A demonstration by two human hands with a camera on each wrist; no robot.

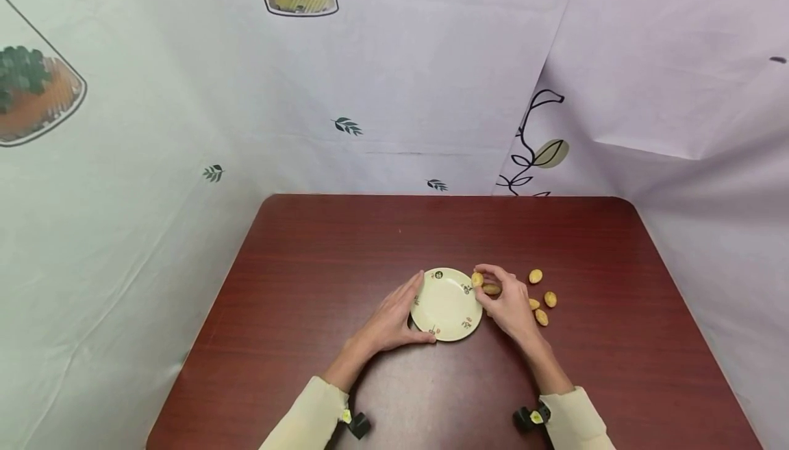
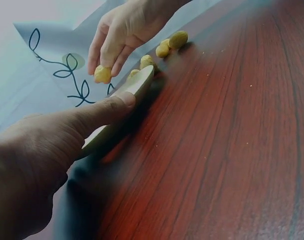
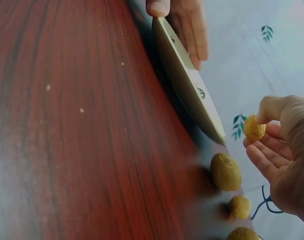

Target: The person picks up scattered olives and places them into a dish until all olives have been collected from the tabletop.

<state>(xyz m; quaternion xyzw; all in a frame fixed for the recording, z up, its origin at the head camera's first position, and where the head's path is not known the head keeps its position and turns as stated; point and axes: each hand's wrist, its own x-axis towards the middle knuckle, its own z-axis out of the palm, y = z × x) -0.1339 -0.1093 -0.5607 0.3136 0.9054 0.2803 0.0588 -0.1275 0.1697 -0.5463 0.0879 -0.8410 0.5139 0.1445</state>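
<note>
A round cream plate (image 1: 446, 305) with small printed motifs lies on the table. My left hand (image 1: 390, 316) holds it by the left rim, thumb at the near edge and fingers along the far left side. Between the thumb and fingertips of my right hand (image 1: 509, 303) is a small yellow oval fruit (image 3: 254, 128), pinched above the table just past the plate's right rim. Under that hand, beside the plate, lies another yellow-brown oval fruit (image 3: 225, 171). Which kind of fruit these are, I cannot tell.
Several more of the oval fruits (image 1: 550, 298) lie scattered to the right of the right hand on the dark red wooden table (image 1: 320, 244). Pale printed cloth (image 1: 401, 80) hangs behind the table and along both sides. A few tiny crumbs (image 3: 48, 87) dot the tabletop.
</note>
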